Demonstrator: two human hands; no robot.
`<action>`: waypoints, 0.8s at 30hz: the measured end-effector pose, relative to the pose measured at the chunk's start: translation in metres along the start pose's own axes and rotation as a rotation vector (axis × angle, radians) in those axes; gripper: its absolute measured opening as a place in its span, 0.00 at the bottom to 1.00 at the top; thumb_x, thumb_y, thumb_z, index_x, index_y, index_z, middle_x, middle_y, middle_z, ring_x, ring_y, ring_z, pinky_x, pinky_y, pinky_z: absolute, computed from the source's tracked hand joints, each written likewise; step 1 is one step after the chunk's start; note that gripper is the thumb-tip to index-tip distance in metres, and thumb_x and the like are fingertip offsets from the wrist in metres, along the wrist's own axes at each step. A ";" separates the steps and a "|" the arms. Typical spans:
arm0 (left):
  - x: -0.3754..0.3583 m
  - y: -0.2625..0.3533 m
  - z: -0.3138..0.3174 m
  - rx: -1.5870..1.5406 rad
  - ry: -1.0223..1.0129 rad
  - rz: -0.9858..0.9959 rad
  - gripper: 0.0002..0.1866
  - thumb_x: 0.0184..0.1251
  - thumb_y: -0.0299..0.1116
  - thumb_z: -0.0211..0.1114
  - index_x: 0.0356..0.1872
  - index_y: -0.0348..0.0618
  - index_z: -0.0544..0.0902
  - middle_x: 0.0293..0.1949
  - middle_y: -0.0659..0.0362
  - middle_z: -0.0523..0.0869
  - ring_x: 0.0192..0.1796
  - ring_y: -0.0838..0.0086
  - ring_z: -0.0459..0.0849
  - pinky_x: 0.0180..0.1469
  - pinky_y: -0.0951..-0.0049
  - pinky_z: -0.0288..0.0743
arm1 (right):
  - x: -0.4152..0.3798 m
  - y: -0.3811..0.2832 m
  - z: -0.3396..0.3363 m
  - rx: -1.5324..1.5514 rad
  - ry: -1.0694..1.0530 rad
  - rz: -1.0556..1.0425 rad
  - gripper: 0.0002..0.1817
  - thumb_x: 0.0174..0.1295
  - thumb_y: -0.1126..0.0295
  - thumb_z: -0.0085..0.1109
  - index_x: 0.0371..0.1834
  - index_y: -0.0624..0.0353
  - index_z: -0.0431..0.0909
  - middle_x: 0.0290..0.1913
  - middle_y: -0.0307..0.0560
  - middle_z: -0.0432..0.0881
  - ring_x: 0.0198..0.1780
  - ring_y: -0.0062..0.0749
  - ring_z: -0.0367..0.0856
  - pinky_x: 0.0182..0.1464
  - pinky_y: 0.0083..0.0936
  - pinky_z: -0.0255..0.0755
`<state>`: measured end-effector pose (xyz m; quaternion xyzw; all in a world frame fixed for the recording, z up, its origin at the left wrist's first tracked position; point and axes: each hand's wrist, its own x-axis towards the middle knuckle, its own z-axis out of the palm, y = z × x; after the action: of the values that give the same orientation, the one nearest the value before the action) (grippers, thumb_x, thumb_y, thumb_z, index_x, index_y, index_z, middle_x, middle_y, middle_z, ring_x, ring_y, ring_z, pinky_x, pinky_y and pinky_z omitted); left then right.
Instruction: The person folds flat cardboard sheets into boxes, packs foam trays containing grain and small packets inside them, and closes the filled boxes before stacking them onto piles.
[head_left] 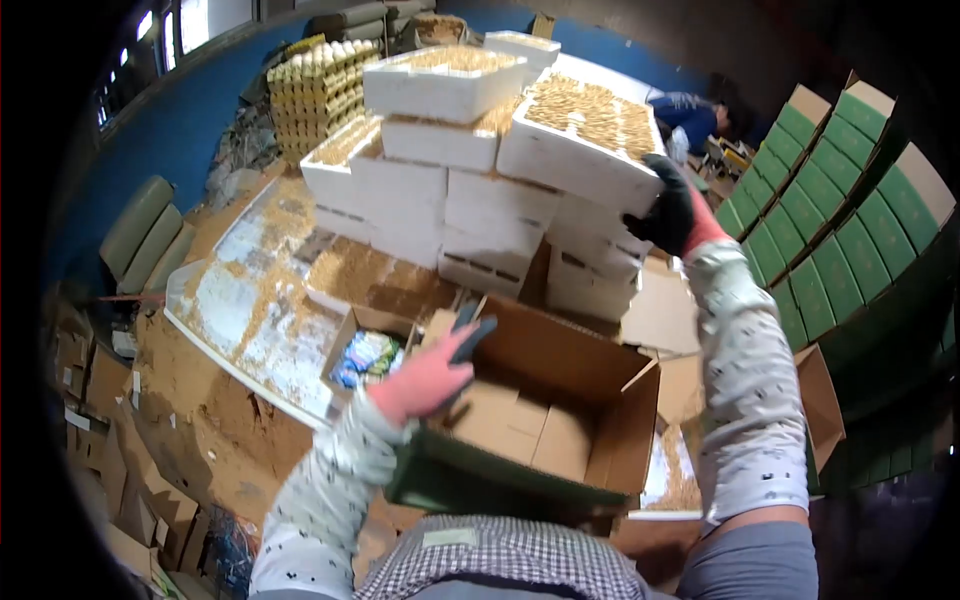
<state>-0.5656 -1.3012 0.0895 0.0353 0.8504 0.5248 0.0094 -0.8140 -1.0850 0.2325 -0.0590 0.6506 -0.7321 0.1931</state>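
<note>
Foam box [578,168] at 1 o'clock could tip and spill, right hand [672,205] holding only one corner; left hand [428,378], 7 o'clock, spread wide.

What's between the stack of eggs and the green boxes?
In the head view, stacked white boxes, one with the right hand at its corner, and a person farther back.

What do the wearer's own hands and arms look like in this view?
Both the left hand and right hand wear pink gloves with dark, blackish finger coverings. Loose, wrinkled whitish arm covers with small dark specks run up from the gloves. Above the right one shows a plain grey sleeve.
</note>
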 end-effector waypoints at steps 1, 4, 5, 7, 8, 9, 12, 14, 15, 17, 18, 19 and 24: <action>0.009 -0.006 -0.002 -0.045 0.016 -0.022 0.30 0.56 0.31 0.56 0.64 0.39 0.65 0.63 0.48 0.68 0.64 0.64 0.66 0.65 0.71 0.59 | -0.021 0.010 -0.021 0.016 -0.056 0.003 0.23 0.55 0.47 0.57 0.49 0.48 0.72 0.41 0.45 0.77 0.36 0.37 0.77 0.32 0.34 0.75; 0.039 -0.018 -0.009 0.019 -0.056 0.188 0.29 0.55 0.31 0.58 0.61 0.35 0.67 0.58 0.54 0.72 0.58 0.72 0.68 0.61 0.75 0.61 | -0.074 0.033 -0.077 0.112 -0.184 0.002 0.21 0.56 0.50 0.56 0.47 0.51 0.74 0.46 0.45 0.79 0.41 0.36 0.80 0.36 0.37 0.79; 0.044 -0.012 -0.008 0.008 -0.084 0.163 0.29 0.55 0.30 0.57 0.61 0.36 0.68 0.58 0.55 0.73 0.58 0.73 0.69 0.61 0.75 0.61 | -0.086 0.051 -0.092 0.189 -0.117 -0.099 0.22 0.56 0.53 0.57 0.49 0.54 0.72 0.46 0.46 0.78 0.43 0.36 0.79 0.37 0.36 0.78; 0.046 -0.006 -0.005 -0.089 -0.125 0.046 0.28 0.56 0.28 0.57 0.61 0.36 0.68 0.56 0.57 0.75 0.56 0.74 0.71 0.61 0.75 0.63 | -0.084 0.113 -0.128 0.206 -0.165 -0.466 0.16 0.60 0.63 0.56 0.49 0.59 0.72 0.49 0.48 0.76 0.50 0.34 0.76 0.47 0.34 0.75; 0.044 -0.004 -0.003 -0.175 -0.135 -0.041 0.26 0.58 0.27 0.57 0.61 0.37 0.69 0.55 0.57 0.77 0.55 0.74 0.73 0.60 0.75 0.64 | -0.082 0.130 -0.137 -0.140 -0.228 -0.762 0.15 0.59 0.67 0.57 0.47 0.59 0.72 0.48 0.48 0.76 0.51 0.34 0.75 0.51 0.33 0.71; 0.031 0.013 -0.002 -0.288 -0.115 -0.079 0.24 0.61 0.27 0.59 0.60 0.37 0.70 0.53 0.57 0.79 0.52 0.75 0.76 0.59 0.73 0.66 | -0.080 0.147 -0.145 -0.424 -0.216 -1.089 0.13 0.59 0.70 0.58 0.46 0.60 0.72 0.48 0.49 0.76 0.52 0.35 0.74 0.55 0.31 0.68; 0.041 -0.042 -0.015 -0.548 -0.105 0.156 0.18 0.60 0.29 0.61 0.53 0.39 0.76 0.52 0.56 0.80 0.53 0.71 0.78 0.57 0.71 0.70 | -0.054 0.183 -0.196 -0.652 -0.306 -1.089 0.09 0.58 0.74 0.56 0.42 0.59 0.74 0.46 0.48 0.77 0.48 0.34 0.75 0.55 0.30 0.66; 0.032 -0.048 -0.035 0.343 0.006 0.680 0.18 0.55 0.29 0.63 0.49 0.40 0.79 0.51 0.52 0.81 0.53 0.66 0.78 0.56 0.70 0.71 | -0.018 0.198 -0.247 0.040 -0.536 -0.260 0.09 0.61 0.72 0.52 0.43 0.60 0.75 0.44 0.46 0.78 0.47 0.33 0.76 0.54 0.28 0.67; 0.029 -0.048 -0.038 0.506 0.051 0.760 0.18 0.53 0.29 0.64 0.47 0.40 0.80 0.51 0.50 0.81 0.53 0.64 0.79 0.56 0.69 0.71 | -0.024 0.180 -0.238 -0.051 -0.529 -0.068 0.15 0.63 0.66 0.52 0.48 0.63 0.76 0.46 0.44 0.78 0.48 0.29 0.75 0.54 0.26 0.67; 0.023 -0.050 -0.029 0.406 0.087 0.610 0.21 0.52 0.27 0.61 0.51 0.38 0.79 0.50 0.52 0.81 0.52 0.67 0.78 0.54 0.71 0.71 | -0.089 0.094 -0.144 -0.524 -0.669 -0.035 0.24 0.62 0.61 0.56 0.57 0.65 0.71 0.50 0.41 0.77 0.50 0.23 0.72 0.54 0.21 0.65; 0.015 -0.036 -0.021 0.025 0.046 0.393 0.23 0.53 0.25 0.58 0.55 0.37 0.76 0.51 0.54 0.81 0.52 0.70 0.77 0.54 0.73 0.71 | -0.093 0.076 -0.117 -0.612 -0.656 0.165 0.27 0.62 0.58 0.58 0.59 0.65 0.70 0.52 0.41 0.76 0.51 0.22 0.71 0.53 0.20 0.65; 0.008 -0.023 -0.014 -0.382 0.082 0.194 0.26 0.54 0.24 0.56 0.59 0.36 0.73 0.52 0.56 0.80 0.52 0.74 0.76 0.54 0.75 0.70 | -0.096 0.064 -0.096 -0.913 -0.738 0.145 0.31 0.60 0.57 0.61 0.62 0.64 0.68 0.52 0.39 0.76 0.51 0.22 0.70 0.53 0.20 0.64; -0.006 -0.004 0.006 -0.217 0.114 0.002 0.26 0.67 0.38 0.55 0.64 0.39 0.68 0.62 0.57 0.73 0.63 0.73 0.68 0.65 0.74 0.57 | -0.083 0.119 -0.055 -1.702 -0.802 -0.323 0.21 0.51 0.58 0.64 0.48 0.53 0.78 0.44 0.49 0.81 0.46 0.45 0.79 0.48 0.35 0.74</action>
<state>-0.5599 -1.2982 0.0837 0.0048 0.7878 0.6148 -0.0357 -0.7320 -1.0130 0.1220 -0.5154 0.8343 0.0435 0.1907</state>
